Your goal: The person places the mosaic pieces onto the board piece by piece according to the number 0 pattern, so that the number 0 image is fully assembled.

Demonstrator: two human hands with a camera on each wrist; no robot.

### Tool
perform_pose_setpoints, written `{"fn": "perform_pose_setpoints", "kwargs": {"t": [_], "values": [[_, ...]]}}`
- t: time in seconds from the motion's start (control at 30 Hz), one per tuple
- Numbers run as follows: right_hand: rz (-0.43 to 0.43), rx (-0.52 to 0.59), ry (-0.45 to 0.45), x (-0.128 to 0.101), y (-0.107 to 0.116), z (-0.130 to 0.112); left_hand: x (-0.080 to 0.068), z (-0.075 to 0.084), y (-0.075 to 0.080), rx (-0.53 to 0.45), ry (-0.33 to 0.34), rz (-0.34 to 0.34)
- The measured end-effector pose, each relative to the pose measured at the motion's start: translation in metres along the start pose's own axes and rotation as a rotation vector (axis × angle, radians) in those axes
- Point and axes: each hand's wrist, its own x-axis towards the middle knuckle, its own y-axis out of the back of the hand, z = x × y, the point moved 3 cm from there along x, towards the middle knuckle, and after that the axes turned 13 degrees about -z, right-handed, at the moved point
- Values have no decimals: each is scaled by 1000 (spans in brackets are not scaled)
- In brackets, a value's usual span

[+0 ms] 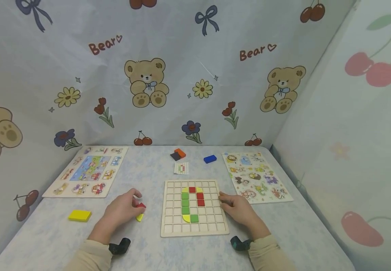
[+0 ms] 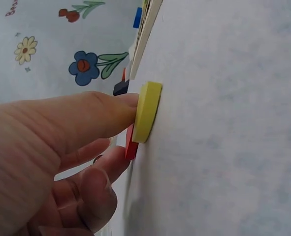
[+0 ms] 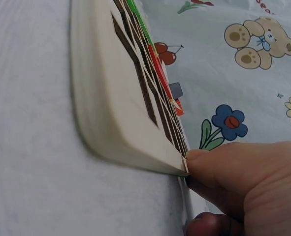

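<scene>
The wooden grid board (image 1: 194, 208) lies flat on the table (image 1: 46, 241) and carries green, red and yellow tiles in its middle cells. Just left of the board, the left hand (image 1: 122, 210) has its fingers curled over a small yellow piece (image 1: 139, 217) and a red piece (image 1: 141, 205); one fingertip presses the yellow piece, and the red one sits between finger and thumb. The right hand (image 1: 237, 209) touches the board's right edge, thumb against the rim, fingers loosely bent. Further left of the board lies a yellow block (image 1: 79, 215). Behind the board sit a pattern card (image 1: 181, 168), an orange block (image 1: 180, 153) and a blue block (image 1: 210, 159).
</scene>
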Motion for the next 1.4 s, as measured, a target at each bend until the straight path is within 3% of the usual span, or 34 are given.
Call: {"fn": "perform_pose_setpoints", "kwargs": {"t": [0.27, 0.5, 0.77, 1.13, 1.4], "values": [[20, 12, 6, -1, 3, 4, 1, 4, 0, 56, 6, 20], [22, 5, 10, -3, 3, 6, 2, 18, -4, 30, -61, 47], [28, -3, 23, -2, 3, 7, 7, 66, -19, 61, -208, 70], [16, 14, 28, -1, 3, 5, 23, 136, -62, 128, -430, -78], [1, 18, 33, 1, 2, 3, 27, 170, -83, 159, -484, -159]]}}
